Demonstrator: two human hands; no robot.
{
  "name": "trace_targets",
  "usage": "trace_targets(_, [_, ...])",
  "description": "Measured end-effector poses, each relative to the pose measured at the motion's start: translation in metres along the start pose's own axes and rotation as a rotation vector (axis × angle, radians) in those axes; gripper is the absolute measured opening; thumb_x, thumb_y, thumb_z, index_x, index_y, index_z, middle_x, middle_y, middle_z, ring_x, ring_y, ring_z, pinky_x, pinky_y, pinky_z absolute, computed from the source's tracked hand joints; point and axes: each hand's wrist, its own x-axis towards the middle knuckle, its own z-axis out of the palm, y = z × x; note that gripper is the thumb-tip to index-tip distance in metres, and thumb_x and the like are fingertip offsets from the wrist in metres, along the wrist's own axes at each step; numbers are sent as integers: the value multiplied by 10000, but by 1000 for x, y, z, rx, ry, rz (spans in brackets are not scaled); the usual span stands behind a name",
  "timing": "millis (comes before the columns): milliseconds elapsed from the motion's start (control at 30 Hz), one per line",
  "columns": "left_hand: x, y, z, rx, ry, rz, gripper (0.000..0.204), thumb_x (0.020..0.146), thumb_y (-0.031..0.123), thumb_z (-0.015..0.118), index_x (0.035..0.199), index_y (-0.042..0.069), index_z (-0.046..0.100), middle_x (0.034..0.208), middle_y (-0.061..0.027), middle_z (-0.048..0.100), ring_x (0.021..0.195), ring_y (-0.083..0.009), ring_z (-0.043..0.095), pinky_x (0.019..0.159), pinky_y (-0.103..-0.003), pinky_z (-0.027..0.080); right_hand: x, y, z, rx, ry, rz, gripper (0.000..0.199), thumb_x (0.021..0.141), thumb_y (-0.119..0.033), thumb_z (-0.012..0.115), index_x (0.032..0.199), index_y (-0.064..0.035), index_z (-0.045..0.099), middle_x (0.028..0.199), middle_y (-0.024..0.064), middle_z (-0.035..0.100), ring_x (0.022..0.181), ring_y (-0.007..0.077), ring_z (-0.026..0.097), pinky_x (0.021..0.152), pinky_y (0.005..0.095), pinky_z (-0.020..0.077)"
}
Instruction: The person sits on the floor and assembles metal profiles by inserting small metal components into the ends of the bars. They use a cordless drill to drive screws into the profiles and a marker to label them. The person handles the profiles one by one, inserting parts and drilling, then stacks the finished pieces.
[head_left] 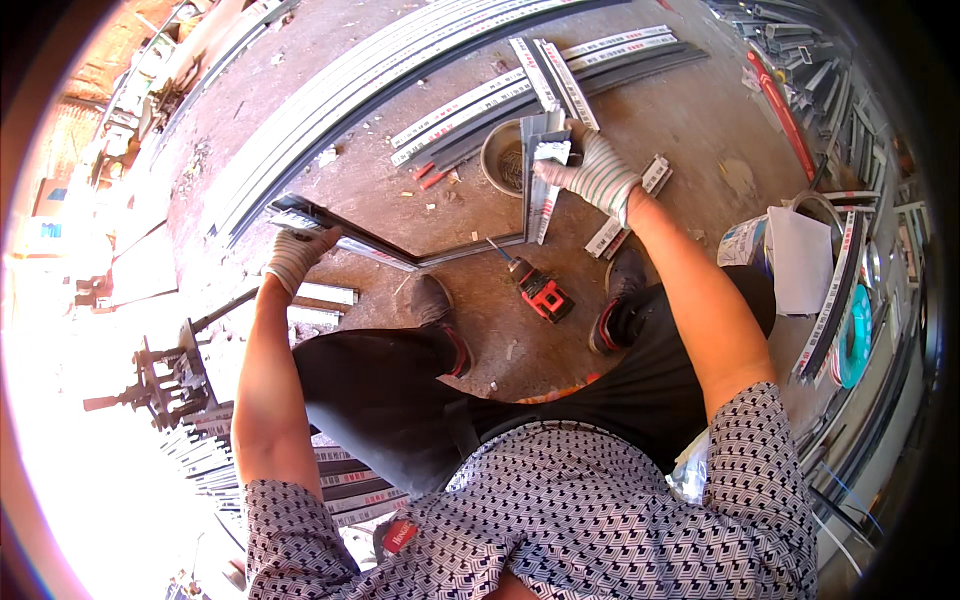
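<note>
I stand bent over a dark aluminium frame (440,255) lying on the concrete floor. My left hand (296,252), in a striped work glove, grips the frame's left corner. My right hand (598,172), also gloved, holds the top end of an upright grey profile (541,185) that meets the frame's right end. A red and black cordless drill (540,290) lies on the floor between my feet, touched by neither hand.
Long aluminium profiles (480,105) lie across the floor beyond the frame. A round bowl of small parts (503,160) sits beside the upright profile. More profiles are stacked at the right (835,290) and lower left (340,480). A metal tool stand (165,385) is at the left.
</note>
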Motion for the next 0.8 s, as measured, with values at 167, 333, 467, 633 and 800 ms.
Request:
trace_targets(167, [-49, 22, -5, -381, 191, 74, 551, 815, 165, 873, 1295, 121, 605, 1089, -32, 707, 913, -133, 660, 743, -322, 573, 1, -40, -2, -53, -99, -120, 579, 848, -288, 854, 1338, -100, 609, 1097, 51, 715, 1075, 159, 631, 986, 333, 507])
trace_targets(333, [-75, 50, 3, -325, 364, 519, 844, 867, 5, 776, 1588, 197, 381, 1265, -67, 638, 1011, -127, 627, 892, -302, 553, -2, -62, -5, -333, -75, -437, 463, 907, -224, 781, 1329, -109, 631, 1295, 81, 656, 1204, 219, 605, 1066, 347, 465])
trace_targets(467, [-79, 50, -13, 51, 370, 525, 532, 905, 92, 772, 1409, 143, 607, 1218, -66, 640, 1058, -161, 628, 937, -308, 520, -2, -65, -2, -457, -133, -376, 330, 949, -235, 738, 1243, -101, 671, 1243, 91, 663, 1177, 232, 616, 1034, 352, 488])
trace_targets(633, [-85, 60, -19, 186, 299, 562, 323, 968, 146, 717, 1288, 111, 686, 1204, -57, 644, 1088, -171, 624, 946, -314, 503, 7, -58, 2, -348, -120, -414, 279, 969, -254, 719, 1198, -96, 685, 1178, 100, 671, 1126, 236, 628, 1001, 344, 497])
trace_targets(800, [-77, 54, -21, 86, 283, 562, 267, 987, 112, 691, 1253, 98, 686, 1155, -1, 660, 1057, -108, 607, 939, -280, 489, 7, -65, 11, -341, -18, -380, 243, 965, -257, 716, 1128, -77, 707, 1137, 99, 674, 1106, 257, 636, 1004, 359, 490])
